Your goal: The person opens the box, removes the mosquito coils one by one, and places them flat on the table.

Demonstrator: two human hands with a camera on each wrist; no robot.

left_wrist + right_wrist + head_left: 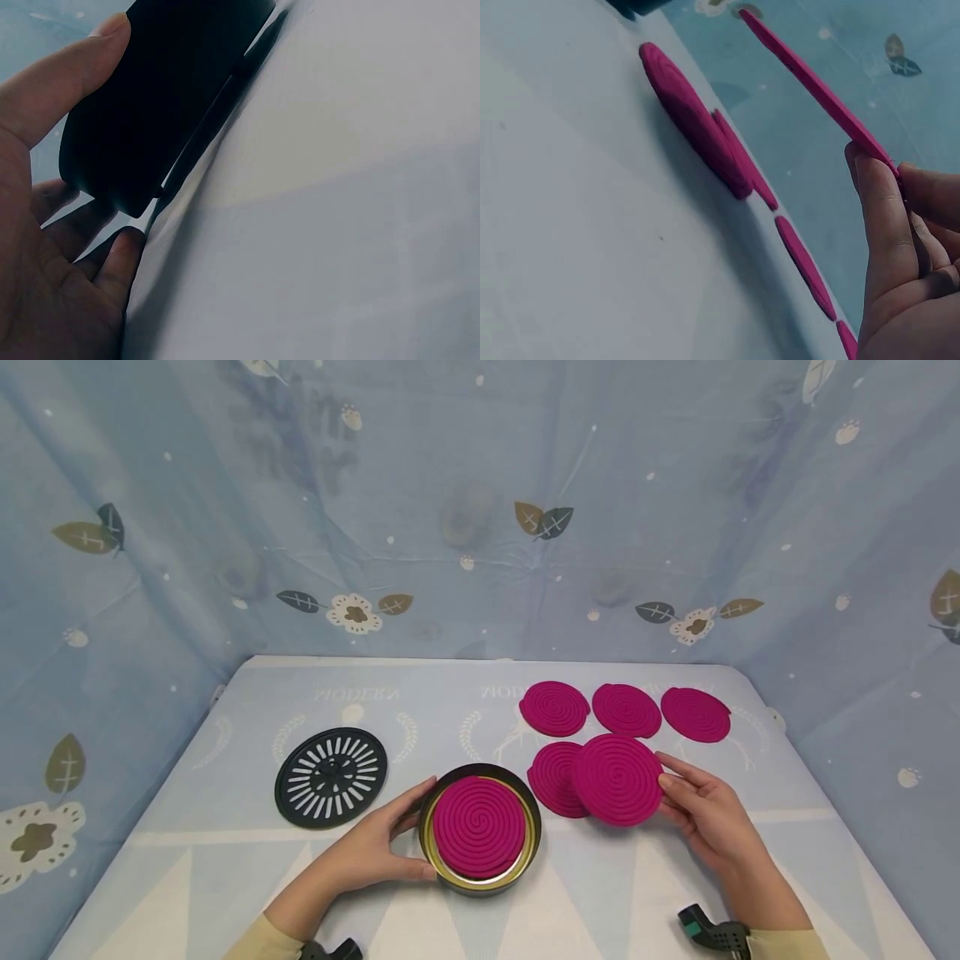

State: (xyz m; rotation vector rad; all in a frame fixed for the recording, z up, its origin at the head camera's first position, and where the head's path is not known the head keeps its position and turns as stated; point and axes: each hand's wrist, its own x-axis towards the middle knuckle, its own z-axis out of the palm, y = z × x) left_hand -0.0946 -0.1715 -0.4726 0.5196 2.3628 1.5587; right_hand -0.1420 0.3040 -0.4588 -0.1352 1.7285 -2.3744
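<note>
Between thumb and fingers, my right hand [705,810] pinches a magenta spiral mosquito coil [618,779] at its right edge. In the right wrist view this coil [817,90] appears edge-on, raised off the table. Another coil [552,779] lies behind it, partly hidden. My left hand [375,843] grips the left side of a round black tin [532,852] with a gold-coloured inside. A mosquito coil [480,827] lies flat in the tin. Seen from the left wrist, the tin's dark side wall [165,90] has the thumb [67,82] against it.
Three more coils lie in a row at the back right: a left one [555,708], a middle one [627,710] and a right one [695,714]. A black slotted lid [288,793] lies left of the tin. Patterned blue cloth [465,527] hangs behind the table.
</note>
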